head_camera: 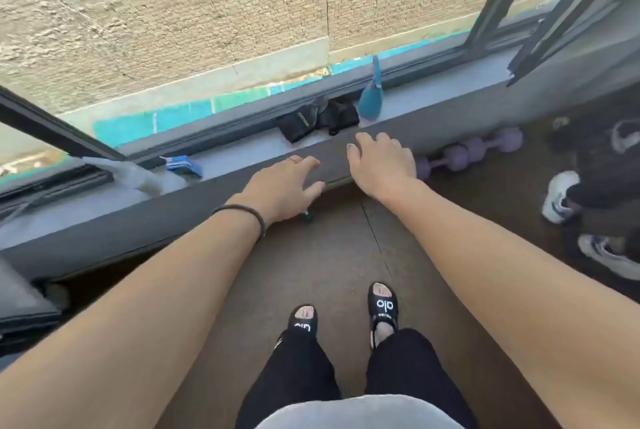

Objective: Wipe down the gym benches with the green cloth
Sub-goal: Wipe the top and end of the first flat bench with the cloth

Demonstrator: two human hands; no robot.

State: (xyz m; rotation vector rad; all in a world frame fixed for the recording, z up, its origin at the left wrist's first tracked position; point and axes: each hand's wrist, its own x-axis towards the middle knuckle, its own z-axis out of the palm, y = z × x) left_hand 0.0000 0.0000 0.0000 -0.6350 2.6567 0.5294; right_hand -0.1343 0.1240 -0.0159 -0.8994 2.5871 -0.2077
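A: From the head camera, what were the hands doing?

B: Both reached toward the window sill (450, 106). The left hand (280, 187) was spread and empty; the right hand (382, 165), at its 3 o'clock, was also relaxed and held nothing.

A: And the green cloth?

B: Not visible. At 12 o'clock from the right hand sat a teal spray bottle (371, 99), with black gloves (317, 118) just beside it at its 9 o'clock.

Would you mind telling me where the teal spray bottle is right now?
In the head view, the teal spray bottle stands on the window sill, right of centre, just right of the black gloves and beyond the right hand.
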